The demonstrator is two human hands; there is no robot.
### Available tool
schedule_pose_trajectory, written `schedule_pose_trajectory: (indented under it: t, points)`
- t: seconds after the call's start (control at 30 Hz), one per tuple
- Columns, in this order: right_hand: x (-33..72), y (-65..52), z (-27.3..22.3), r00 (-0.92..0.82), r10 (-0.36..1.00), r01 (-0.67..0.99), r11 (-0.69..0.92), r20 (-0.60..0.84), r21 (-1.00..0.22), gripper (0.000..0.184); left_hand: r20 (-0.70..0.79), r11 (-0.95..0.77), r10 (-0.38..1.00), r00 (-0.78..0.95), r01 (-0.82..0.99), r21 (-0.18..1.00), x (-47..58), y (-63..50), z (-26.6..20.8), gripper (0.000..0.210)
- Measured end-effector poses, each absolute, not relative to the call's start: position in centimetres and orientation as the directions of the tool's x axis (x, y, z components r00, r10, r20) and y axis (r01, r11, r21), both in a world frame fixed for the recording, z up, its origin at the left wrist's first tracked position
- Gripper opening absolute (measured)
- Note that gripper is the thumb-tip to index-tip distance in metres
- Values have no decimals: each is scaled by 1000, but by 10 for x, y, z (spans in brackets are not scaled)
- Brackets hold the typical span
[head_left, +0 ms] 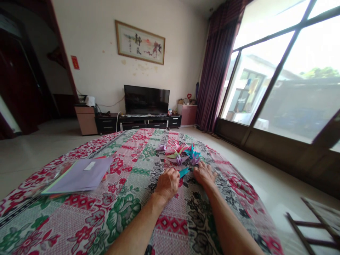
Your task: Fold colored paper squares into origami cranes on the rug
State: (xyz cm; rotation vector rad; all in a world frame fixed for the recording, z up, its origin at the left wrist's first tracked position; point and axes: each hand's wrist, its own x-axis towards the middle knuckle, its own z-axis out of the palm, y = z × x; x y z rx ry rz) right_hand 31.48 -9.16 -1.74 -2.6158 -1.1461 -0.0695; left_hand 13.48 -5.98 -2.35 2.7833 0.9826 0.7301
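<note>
My left hand [167,182] is closed on a teal folded paper [184,172], whose narrow end sticks out to the right of the fingers. To its right, my right hand [205,173] rests low over the tablecloth with its fingers apart and nothing visible in them. Its fingertips are near a purple paper crane [195,160]. Beyond both hands stands a cluster of folded cranes: a blue one [191,151], a pink one [179,148] and a lilac one [178,160]. A small purple crane [162,147] sits apart to the left.
A stack of coloured paper sheets [77,177], lilac on top, lies at the left on the round table's flowered cloth [106,216]. Past the table's far edge are a television [147,100] and a low cabinet. A wooden chair or stool [316,225] stands at the lower right.
</note>
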Motion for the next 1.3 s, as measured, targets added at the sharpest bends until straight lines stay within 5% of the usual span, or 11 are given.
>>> schedule_pose_trajectory:
  t: [0.53,0.7,0.9,1.3]
  points:
    - [307,-89,-15,675,668,738,-602,314,-304,48,406,-780,623,668,569,261,134,-59,-22,17]
    - [306,-91,-11,725,531,686,-612,439,-394,40,426,-775,629,650,566,282,136,-59,-24,19]
    - [294,-90,-14,474,816,865,-361,330,-349,37,440,-654,740,508,697,295,132,-54,-15,21]
    - [281,-64,-17,371,891,926,-334,261,-175,51,441,-536,824,354,738,409,124,-41,-19,21]
